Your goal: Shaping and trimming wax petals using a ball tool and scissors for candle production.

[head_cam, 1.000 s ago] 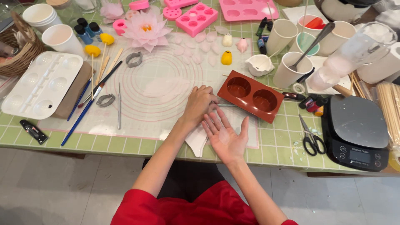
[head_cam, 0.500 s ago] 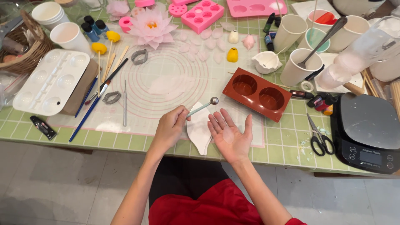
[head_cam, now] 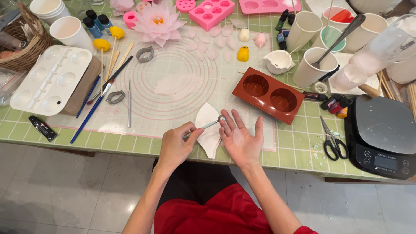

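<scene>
Two hands meet at the near edge of the green tiled table (head_cam: 130, 145): my left hand (head_cam: 175, 145) is pinched around the thin handle of a ball-tipped modelling tool (head_cam: 208, 125), its round metal head pointing toward two o'clock and touching the fingertips of my right hand (head_cam: 241, 139). That right hand lies open, palm up, fingers spread, with a thin translucent petal (head_cam: 238, 138) resting on the palm. Between the hands, a white petal-shaped sheet (head_cam: 208, 130) lies flat on the clear mat marked with circles (head_cam: 173, 73). At one o'clock from my right hand sits a brown two-cup mould (head_cam: 268, 94); black-handled scissors (head_cam: 333, 141) lie at three o'clock, just beside a black kitchen scale (head_cam: 383, 134). Far off at eleven o'clock, a pink lotus flower (head_cam: 157, 22) stands near the pink moulds (head_cam: 212, 12).
</scene>
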